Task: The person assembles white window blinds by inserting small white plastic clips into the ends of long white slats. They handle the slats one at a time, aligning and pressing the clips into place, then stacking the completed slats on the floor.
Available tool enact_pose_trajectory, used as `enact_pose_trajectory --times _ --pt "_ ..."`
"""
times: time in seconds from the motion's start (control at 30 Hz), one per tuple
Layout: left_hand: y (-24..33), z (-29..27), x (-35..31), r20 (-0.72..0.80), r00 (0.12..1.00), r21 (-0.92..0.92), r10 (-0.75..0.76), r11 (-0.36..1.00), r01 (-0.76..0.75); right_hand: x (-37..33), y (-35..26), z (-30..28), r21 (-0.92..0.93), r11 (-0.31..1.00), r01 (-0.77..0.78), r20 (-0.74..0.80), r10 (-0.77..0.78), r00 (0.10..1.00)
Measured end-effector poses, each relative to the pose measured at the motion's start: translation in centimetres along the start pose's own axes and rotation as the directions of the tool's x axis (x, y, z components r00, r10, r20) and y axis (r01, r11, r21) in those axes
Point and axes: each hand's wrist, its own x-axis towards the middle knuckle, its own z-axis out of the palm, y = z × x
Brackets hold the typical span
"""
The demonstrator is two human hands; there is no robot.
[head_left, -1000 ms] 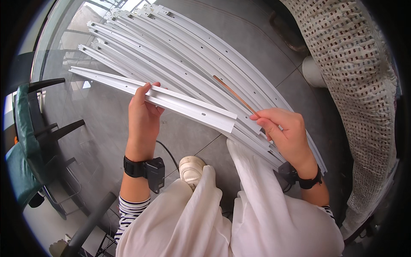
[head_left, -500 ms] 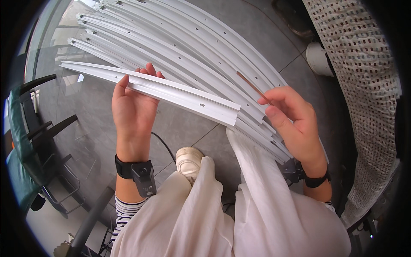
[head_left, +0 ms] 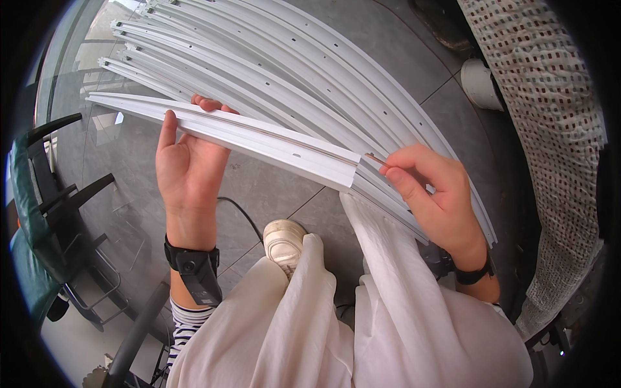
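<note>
My left hand is wrapped round a long white slotted profile, thumb on the near side and fingers over the far edge. The profile runs from the far left to its cut end in front of my right hand. Between thumb and forefinger, my right hand pinches a thin brown stick. Its tip is at the profile's open end; whether it sits inside the channel I cannot tell. Beyond and under the held piece lie several more white profiles, side by side.
A black-framed chair with a green cover stands at left. On the right hangs a woven, patterned cloth, with a white cylinder beside it. My shoe rests on the grey tiled floor, near a black cable.
My right hand has moved slightly left and down, bringing the brown stick from above the stacked profiles to the held profile's end. My left hand has shifted a little left.
</note>
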Motion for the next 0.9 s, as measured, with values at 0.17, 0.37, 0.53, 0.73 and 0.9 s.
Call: enact_pose_trajectory --times 0.17,0.37,0.53,0.73,0.9 --pt "0.1 0.5 -0.2 0.027 1.000 -0.007 -0.006 1.000 0.006 -0.3 -0.6 0.4 -0.137 0.990 0.034 -0.015 -0.037 0.999" --pt "0.0 0.3 0.1 0.039 0.999 0.023 -0.012 1.000 0.011 -0.6 -0.4 0.8 -0.237 0.968 0.084 -0.011 -0.089 0.996" --pt "0.1 0.8 -0.2 0.023 1.000 0.052 -0.003 0.999 0.002 -0.4 -0.6 0.8 -0.241 0.965 0.103 -0.013 -0.109 0.994" --pt "-0.4 0.8 0.0 -0.035 0.999 0.077 0.010 0.997 -0.008 -0.4 -0.7 0.8 -0.360 0.926 0.109 -0.022 -0.125 0.992" --pt "-2.0 -0.1 0.5 -0.096 0.988 0.198 0.124 0.975 -0.104 -0.6 -1.2 0.8 -0.480 0.870 0.114 0.042 -0.107 0.993"
